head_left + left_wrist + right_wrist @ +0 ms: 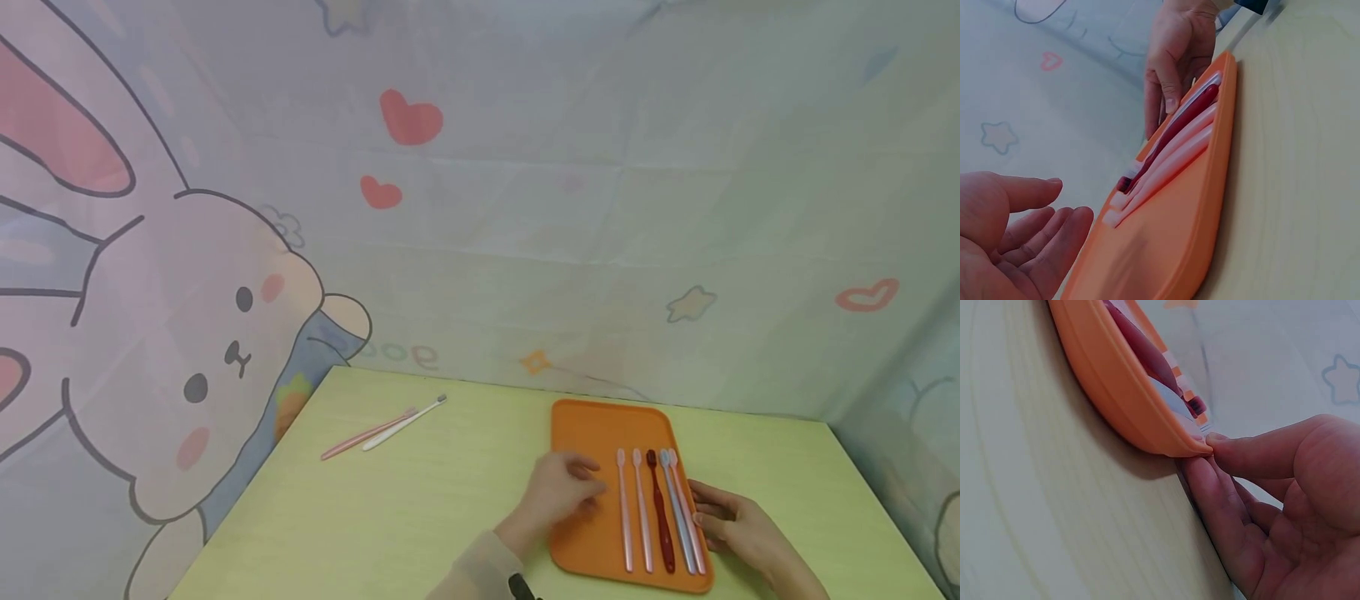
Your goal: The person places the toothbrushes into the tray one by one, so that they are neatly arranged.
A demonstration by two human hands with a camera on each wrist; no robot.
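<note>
An orange tray (pixel 585 542) lies on the table with several toothbrushes side by side in its right part. Among them are a pink toothbrush (pixel 625 517), a dark red toothbrush (pixel 662 521) and a blue-grey toothbrush (pixel 678 517). My right hand (pixel 738 525) pinches the tray's right rim, thumb on top and fingers beneath, as the right wrist view shows. Over the tray's bare left part hovers my left hand (pixel 558 492), its fingers loosely bent and nothing between them. In the left wrist view that hand's thumb and fingers (pixel 1054 247) stand apart.
Two more toothbrushes lie crossing on the table's far left, a pink one (pixel 360 439) and a white one (pixel 397 429). The pale yellow table (pixel 375 525) ends at a printed cloth backdrop (pixel 525 208) behind and at the right.
</note>
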